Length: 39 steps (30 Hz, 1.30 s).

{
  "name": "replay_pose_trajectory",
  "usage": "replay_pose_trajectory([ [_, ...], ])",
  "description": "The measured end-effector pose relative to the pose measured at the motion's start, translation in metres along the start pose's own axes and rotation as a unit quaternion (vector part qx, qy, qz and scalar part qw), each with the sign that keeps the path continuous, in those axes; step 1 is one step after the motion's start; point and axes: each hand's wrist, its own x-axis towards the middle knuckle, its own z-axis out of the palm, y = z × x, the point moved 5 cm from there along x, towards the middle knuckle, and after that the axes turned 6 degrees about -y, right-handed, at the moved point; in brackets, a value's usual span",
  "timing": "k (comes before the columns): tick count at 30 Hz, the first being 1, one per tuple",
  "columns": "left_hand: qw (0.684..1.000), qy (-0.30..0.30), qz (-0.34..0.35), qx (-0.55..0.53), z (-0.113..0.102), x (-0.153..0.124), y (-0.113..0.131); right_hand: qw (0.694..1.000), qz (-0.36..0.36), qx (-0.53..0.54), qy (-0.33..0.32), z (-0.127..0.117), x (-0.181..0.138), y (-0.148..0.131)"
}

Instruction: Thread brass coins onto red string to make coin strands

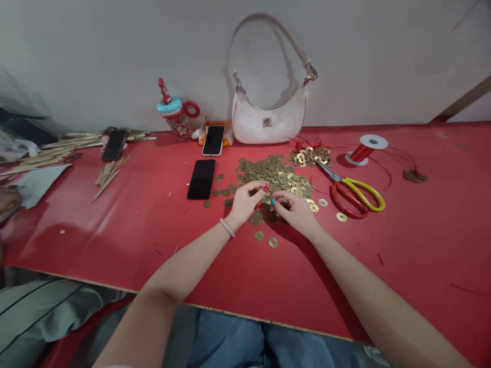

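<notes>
My left hand [247, 202] is closed in a pinch over a pile of brass-coloured coins with holes [264, 168]. Close beside it, my right hand [294, 212] also pinches with thumb and fingertips. Both sets of fingertips nearly meet; what is between them is too small to make out. A few loose coins [272, 242] lie on the table below my hands. Right of the pile, scissors [337, 179] with one red and one yellow handle lie with their tips touching a bunch of coins [307, 156] tied with red string.
A spool of red string [362, 151] stands behind the scissors; a small coin bundle [415, 176] lies further right. At the back are a white handbag [268, 120], a cup [179, 122] and phones [201, 179]. Wooden sticks [57, 151] and another person's hand [9, 199] are at left.
</notes>
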Motion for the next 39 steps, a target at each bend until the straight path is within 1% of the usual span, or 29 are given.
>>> replay_pose_trajectory([
  [6,1.000,0.016,-0.015,0.003,-0.003,0.001,-0.004,0.999,-0.019,-0.039,0.018,-0.003,-0.001,0.000],
  [14,0.999,0.019,-0.020,-0.043,-0.004,0.002,-0.009,0.998,-0.008,-0.039,0.051,-0.007,0.001,0.008],
  [20,0.997,0.026,-0.035,-0.070,-0.004,0.002,-0.010,0.997,-0.016,-0.049,0.049,-0.007,0.000,0.007],
  [25,0.996,0.019,-0.035,-0.076,-0.002,0.003,-0.010,0.995,-0.027,-0.082,0.046,-0.006,-0.001,0.003],
  [32,0.996,0.043,-0.035,-0.072,-0.005,0.003,-0.012,0.987,-0.060,-0.145,0.034,-0.002,-0.003,-0.006],
  [36,0.997,0.033,-0.030,-0.066,-0.004,0.003,-0.010,0.983,-0.072,-0.164,0.027,0.000,-0.004,-0.006],
  [39,0.999,-0.001,-0.030,-0.042,0.000,0.002,-0.008,0.975,-0.105,-0.180,0.075,-0.005,-0.005,-0.008],
])
